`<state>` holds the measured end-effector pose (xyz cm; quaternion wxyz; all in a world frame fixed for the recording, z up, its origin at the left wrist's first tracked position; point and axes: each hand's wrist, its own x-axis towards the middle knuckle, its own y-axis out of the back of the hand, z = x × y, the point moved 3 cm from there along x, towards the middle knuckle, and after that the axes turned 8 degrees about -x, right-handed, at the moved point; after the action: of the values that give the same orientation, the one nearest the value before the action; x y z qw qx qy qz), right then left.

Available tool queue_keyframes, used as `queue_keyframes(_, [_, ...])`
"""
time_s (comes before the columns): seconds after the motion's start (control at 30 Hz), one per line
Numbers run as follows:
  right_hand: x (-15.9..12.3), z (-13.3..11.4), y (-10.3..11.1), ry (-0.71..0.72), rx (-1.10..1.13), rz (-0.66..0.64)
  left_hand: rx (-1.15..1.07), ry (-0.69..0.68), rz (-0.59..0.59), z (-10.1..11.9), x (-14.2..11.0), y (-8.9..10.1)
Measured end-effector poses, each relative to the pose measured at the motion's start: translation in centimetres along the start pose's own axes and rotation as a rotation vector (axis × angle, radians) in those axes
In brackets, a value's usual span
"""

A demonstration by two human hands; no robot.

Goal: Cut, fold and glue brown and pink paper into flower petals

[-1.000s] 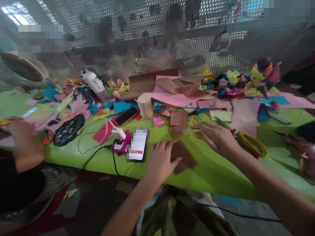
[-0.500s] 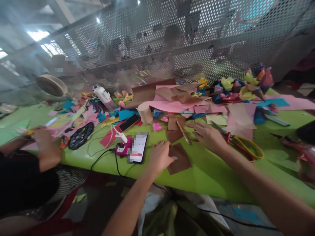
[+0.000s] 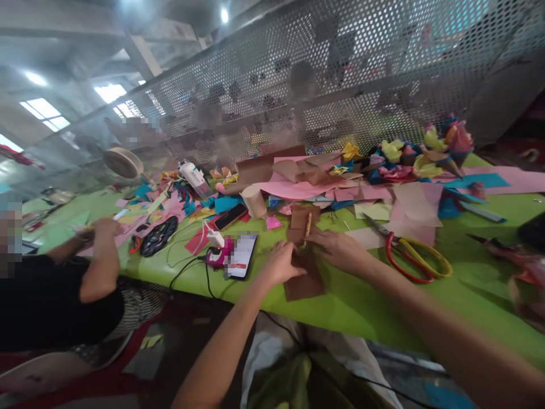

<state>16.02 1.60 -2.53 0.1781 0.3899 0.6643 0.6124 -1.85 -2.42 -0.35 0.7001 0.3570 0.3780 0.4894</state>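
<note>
A sheet of brown paper [image 3: 305,284] lies on the green table in front of me. My left hand [image 3: 281,264] rests on its left side, thumb spread away from the fingers. Stretched out and lying low, the fingers of my right hand [image 3: 340,248] reach the paper's upper right part, beside a pencil [image 3: 309,225]. The pencil points away from me, over another brown paper piece [image 3: 297,218]; its near end is by my right fingertips, and whether they touch it I cannot tell. Scissors with red and yellow handles [image 3: 415,261] lie right of my right hand.
A lit phone [image 3: 241,257] and a magenta power adapter [image 3: 216,257] with cables are at left. A dark phone [image 3: 231,216], a tan paper roll [image 3: 254,201] and coloured paper scraps lie behind. Paper flowers [image 3: 457,139] stand back right. A co-worker's arm [image 3: 104,255] rests at far left.
My right hand has moved left onto the brown paper. The pencil has turned from slanting to nearly straight away from me. My left hand stays at the paper's left side; the view has shifted slightly.
</note>
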Motion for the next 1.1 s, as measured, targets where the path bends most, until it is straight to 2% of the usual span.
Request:
queue_keyframes(0.17, [0.0,0.3,-0.9,0.025,-0.039,-0.021,-0.234,-0.006,0.003,-0.6,-0.3,-1.0])
queue_keyframes(0.3, [0.6,0.0,-2.2,0.012,-0.025,-0.028,-0.474,-0.016,0.007,-1.3,-0.8,-0.6])
queue_keyframes(0.37, [1.4,-0.4,-2.6,0.027,0.074,-0.026,-0.637,-0.032,0.048,-1.8,-0.6,0.2])
queue_keyframes(0.43, [2.3,-0.6,-2.5,0.025,0.268,0.013,-0.804,-0.039,0.138,-2.3,-0.1,1.2])
queue_keyframes(0.5, [2.9,-0.1,-1.6,-0.032,0.450,0.092,-0.961,-0.047,0.247,-2.6,0.7,2.0])
queue_keyframes(0.6, [2.7,1.3,0.5,-0.172,0.559,0.197,-1.129,-0.068,0.372,-2.2,2.4,2.8])
queue_keyframes(0.63, [2.3,1.8,1.2,-0.223,0.602,0.221,-1.157,-0.078,0.397,-1.9,3.1,3.0])
queue_keyframes(0.7, [1.5,2.6,2.1,-0.371,0.825,0.252,-1.190,-0.105,0.422,-0.9,4.5,3.1])
queue_keyframes(0.77, [0.7,3.0,2.6,-0.455,0.908,0.322,-1.230,-0.135,0.413,0.2,5.9,3.1])
queue_keyframes(0.83, [0.2,3.3,2.9,-0.491,0.815,0.467,-1.274,-0.154,0.410,1.3,7.1,2.6])
queue_keyframes(0.9, [-0.3,3.6,3.3,-0.498,0.630,0.645,-1.310,-0.152,0.483,2.0,7.8,1.9])
queue_keyframes(0.97, [-0.8,3.8,4.0,-0.443,0.398,0.790,-1.363,-0.114,0.590,2.5,7.9,0.8])
queue_keyframes(1.0, [-1.1,3.9,4.4,-0.391,0.275,0.842,-1.403,-0.075,0.599,2.7,7.8,0.1])
queue_keyframes(1.03, [-1.3,3.8,4.7,-0.331,0.156,0.874,-1.462,-0.043,0.551,2.9,7.7,-0.7])
queue_keyframes(1.1, [-1.7,3.6,5.1,-0.222,-0.042,0.880,-1.580,-0.041,0.250,3.8,7.4,-2.3])
